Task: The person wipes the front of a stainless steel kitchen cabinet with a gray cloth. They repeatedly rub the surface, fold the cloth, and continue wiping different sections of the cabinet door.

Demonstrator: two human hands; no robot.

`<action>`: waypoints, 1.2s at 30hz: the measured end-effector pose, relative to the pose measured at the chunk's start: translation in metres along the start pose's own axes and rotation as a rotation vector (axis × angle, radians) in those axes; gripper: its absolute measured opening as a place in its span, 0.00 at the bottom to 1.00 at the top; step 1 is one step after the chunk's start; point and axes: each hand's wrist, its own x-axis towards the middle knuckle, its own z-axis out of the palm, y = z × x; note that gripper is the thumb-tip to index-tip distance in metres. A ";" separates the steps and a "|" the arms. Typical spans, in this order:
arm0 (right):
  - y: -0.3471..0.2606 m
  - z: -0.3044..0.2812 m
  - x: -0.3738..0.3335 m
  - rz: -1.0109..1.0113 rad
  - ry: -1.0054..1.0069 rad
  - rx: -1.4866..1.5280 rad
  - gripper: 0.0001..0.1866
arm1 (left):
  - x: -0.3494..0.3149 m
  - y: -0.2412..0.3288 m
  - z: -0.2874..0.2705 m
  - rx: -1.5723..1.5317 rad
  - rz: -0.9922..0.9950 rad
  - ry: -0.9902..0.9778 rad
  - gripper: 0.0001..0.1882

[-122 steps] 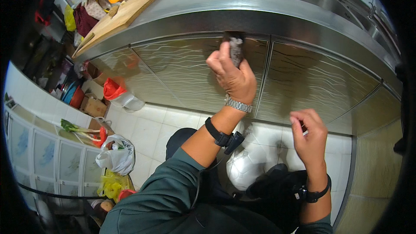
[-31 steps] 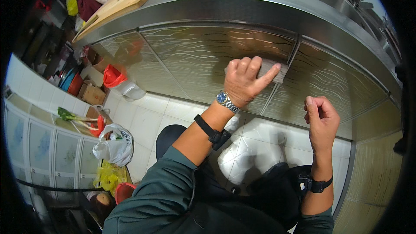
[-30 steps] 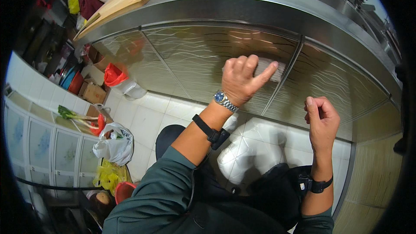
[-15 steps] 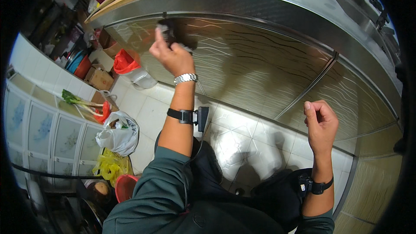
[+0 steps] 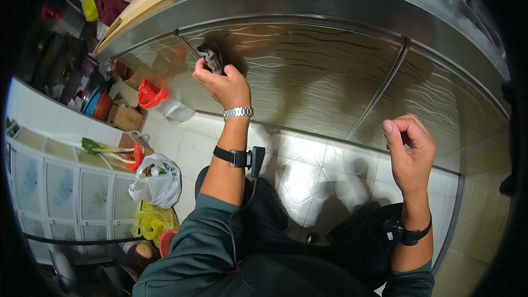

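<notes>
A grey cloth point(image 5: 213, 61), likely light, soft and best bunched mid-length, is grasped by the left hand point(image 5: 226, 85); whether the curled right hand point(image 5: 411, 148) is empty cannot be told.

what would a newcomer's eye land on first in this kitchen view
Probably the left grip, raised at the upper left of the wavy-patterned cabinet front, holding a greyish cloth. Next, likely the bright red bag topping the pale bin on the floor to the left. The yellow bag at lower left stands out too.
</notes>
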 end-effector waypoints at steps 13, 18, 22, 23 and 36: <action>-0.008 -0.019 -0.011 -0.061 0.025 -0.017 0.10 | -0.071 0.050 0.003 -0.109 0.119 -0.197 0.34; -0.007 -0.019 -0.012 -0.075 0.028 -0.022 0.09 | -0.103 0.072 0.005 -0.139 0.146 -0.296 0.36; -0.005 -0.019 -0.012 -0.079 0.026 -0.026 0.09 | -0.126 0.091 0.009 -0.177 0.214 -0.328 0.37; -0.005 -0.019 -0.011 -0.081 0.026 -0.029 0.09 | -0.130 0.095 0.010 -0.191 0.200 -0.336 0.38; 0.000 -0.027 -0.014 -0.056 0.013 -0.048 0.09 | -0.166 0.130 0.021 -0.260 0.251 -0.382 0.41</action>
